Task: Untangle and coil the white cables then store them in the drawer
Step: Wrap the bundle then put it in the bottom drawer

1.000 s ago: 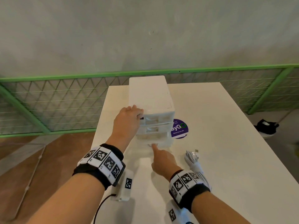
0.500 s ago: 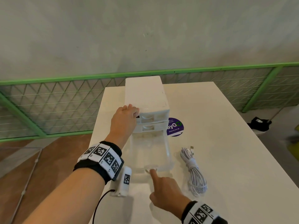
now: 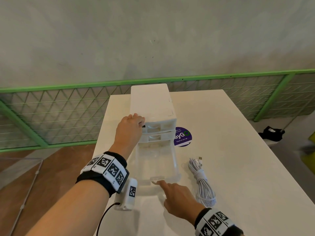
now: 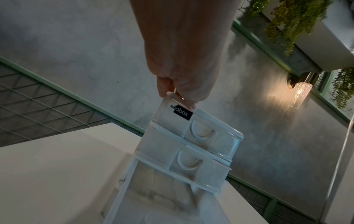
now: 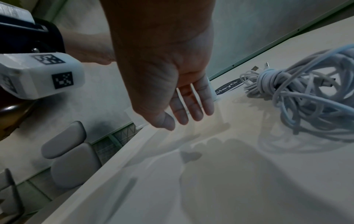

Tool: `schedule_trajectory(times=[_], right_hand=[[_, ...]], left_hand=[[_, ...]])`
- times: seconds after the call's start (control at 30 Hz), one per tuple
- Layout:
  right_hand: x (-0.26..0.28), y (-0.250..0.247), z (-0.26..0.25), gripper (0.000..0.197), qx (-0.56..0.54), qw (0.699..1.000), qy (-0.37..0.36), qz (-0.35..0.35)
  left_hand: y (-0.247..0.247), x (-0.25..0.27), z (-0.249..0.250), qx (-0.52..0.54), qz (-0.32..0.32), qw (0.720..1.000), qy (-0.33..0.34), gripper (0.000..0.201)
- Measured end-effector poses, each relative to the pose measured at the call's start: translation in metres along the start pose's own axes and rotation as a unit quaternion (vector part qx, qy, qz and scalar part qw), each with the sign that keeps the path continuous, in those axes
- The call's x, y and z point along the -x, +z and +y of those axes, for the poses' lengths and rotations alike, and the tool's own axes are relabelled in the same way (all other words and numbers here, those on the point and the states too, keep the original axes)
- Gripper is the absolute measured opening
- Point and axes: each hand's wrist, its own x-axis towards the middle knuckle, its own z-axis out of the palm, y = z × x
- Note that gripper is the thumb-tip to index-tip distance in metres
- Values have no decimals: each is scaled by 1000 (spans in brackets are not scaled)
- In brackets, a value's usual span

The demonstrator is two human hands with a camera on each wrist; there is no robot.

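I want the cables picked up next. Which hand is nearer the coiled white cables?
Right. The right hand touches the open drawer's front edge, just left of the cables; the left hand holds the drawer unit's top corner, farther back.

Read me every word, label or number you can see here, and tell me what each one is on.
"abox" on the black label on the top drawer front; first letters unclear.
"ayG" and "Clean as you go" on the purple sticker on the table; start hidden, top line too small.
Wristband markers: patterns only.
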Motion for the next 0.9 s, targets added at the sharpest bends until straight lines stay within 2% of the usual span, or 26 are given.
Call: schedule_trajectory(times=[0.13, 0.2, 0.27, 0.33, 0.37, 0.43, 0.47, 0.53, 0.63, 0.73, 0.83, 0.9], right_hand=[[0, -2, 5, 51, -1, 1000, 11, 2], [3, -3, 11, 45, -26, 999, 4, 28], [8, -3, 20, 35, -3, 988, 24, 154], [15, -5, 36, 35, -18, 955, 109, 276], [15, -6, 47, 42, -53, 942, 168, 287], [13, -5, 68, 57, -102, 926, 294, 213], [11, -4, 78, 60, -103, 919, 334, 182], [3, 0, 88, 65, -141, 910, 366, 133], [-9, 5, 94, 55, -216, 892, 371, 141], [-16, 3, 97, 45, -235, 884, 377, 147], [-15, -9, 93, 43, -219, 896, 366, 124], [-12, -30, 83, 45, -183, 918, 324, 136]], left_hand=[[-1, 0, 1, 17, 6, 1000, 11, 18], [0, -1, 1, 20, 8, 1000, 20, 18], [2, -1, 0, 21, 14, 999, 27, 17], [3, 0, -1, 22, 28, 999, 36, 16], [3, 1, -1, 21, 33, 999, 38, 16], [4, 1, -1, 19, 37, 999, 35, 17], [4, 1, -1, 18, 38, 998, 35, 18], [5, 1, -2, 15, 42, 998, 41, 18], [4, 1, -3, 11, 33, 999, 34, 17], [2, 0, -3, 11, 18, 999, 27, 17], [3, 0, -4, 13, 18, 999, 27, 15], [2, 0, -4, 18, 25, 999, 34, 14]])
